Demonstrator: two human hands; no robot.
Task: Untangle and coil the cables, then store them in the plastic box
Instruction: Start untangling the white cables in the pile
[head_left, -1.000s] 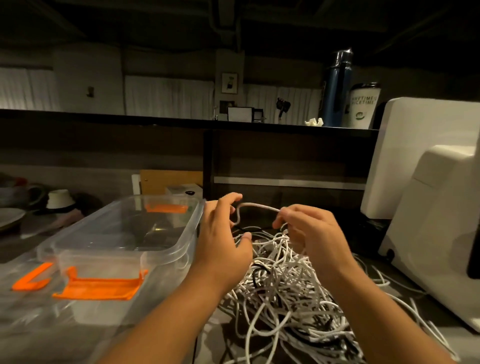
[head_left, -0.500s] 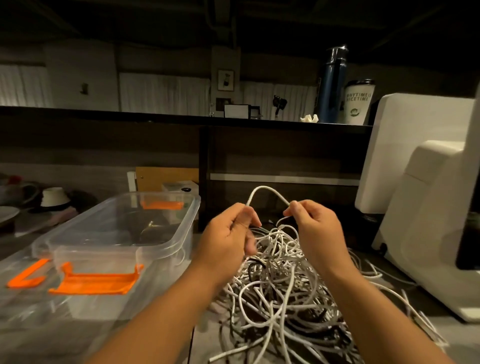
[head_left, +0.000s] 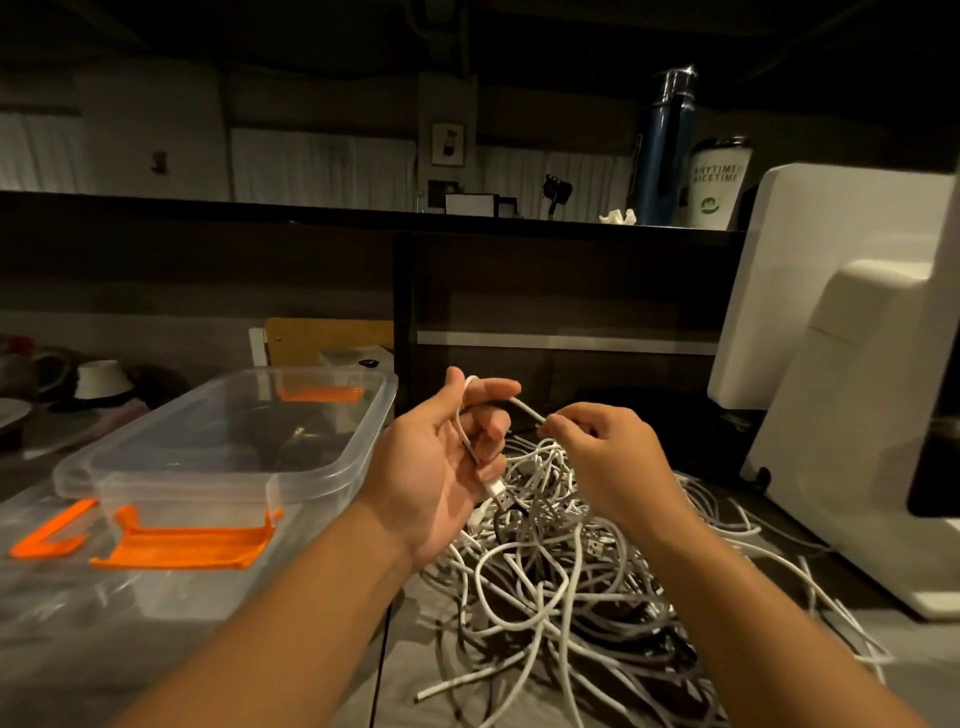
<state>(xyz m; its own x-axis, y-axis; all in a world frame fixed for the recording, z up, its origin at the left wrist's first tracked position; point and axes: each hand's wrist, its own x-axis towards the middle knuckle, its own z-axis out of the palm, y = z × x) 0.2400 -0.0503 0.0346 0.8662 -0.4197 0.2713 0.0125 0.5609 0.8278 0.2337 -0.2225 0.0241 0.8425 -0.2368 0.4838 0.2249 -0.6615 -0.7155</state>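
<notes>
A white cable (head_left: 525, 409) is gripped by the palm-up left hand (head_left: 436, 462). It is pinched by the knuckles-up right hand (head_left: 608, 457).

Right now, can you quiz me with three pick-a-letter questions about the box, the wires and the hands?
1. Where is the plastic box from the cable pile?
A) to its left B) to its right C) on top of it
2. What colour are the box's clips?
A) blue B) orange C) green
3. What are the left hand and right hand doing?
A) lying flat B) holding one white cable C) closing a lid
Answers: A, the box stands left of the pile; B, the clips are bright orange; B, both hands grip the same cable.
</notes>
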